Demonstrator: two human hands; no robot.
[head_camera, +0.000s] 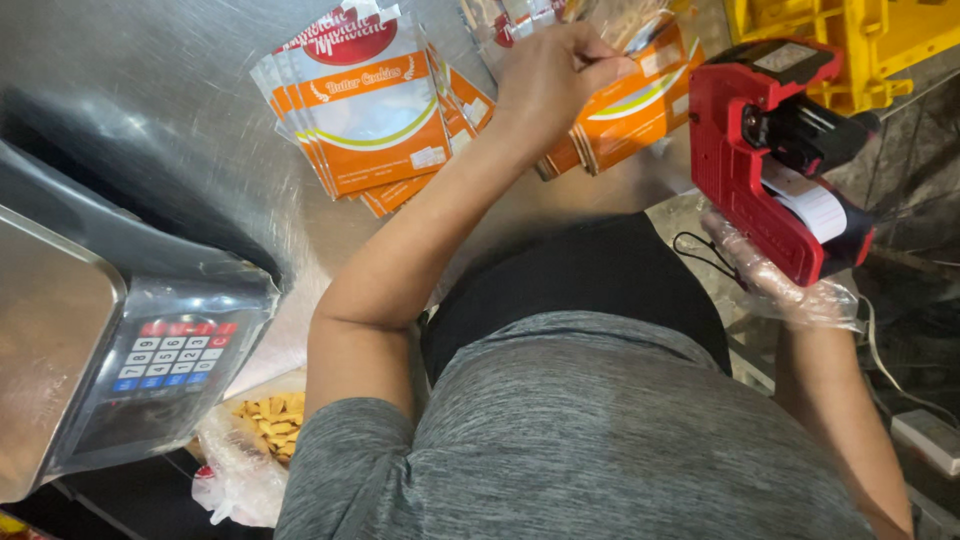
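Note:
My left hand (548, 78) reaches up over the steel table and pinches the top edge of an orange and white snack pouch (625, 112) on a small stack. My right hand (775, 280), in a clear plastic glove, grips a red label gun (765, 150) with a white label roll, held off to the right of the pouches. A second fanned stack of orange and white empty pouches (365, 110) lies to the left of my left hand.
A weighing scale (130, 340) with a keypad under plastic wrap stands at the left. A clear bag of golden snacks (265, 425) sits below it. A yellow crate (850, 40) is at the top right. The steel table (180, 90) spreads across the top left.

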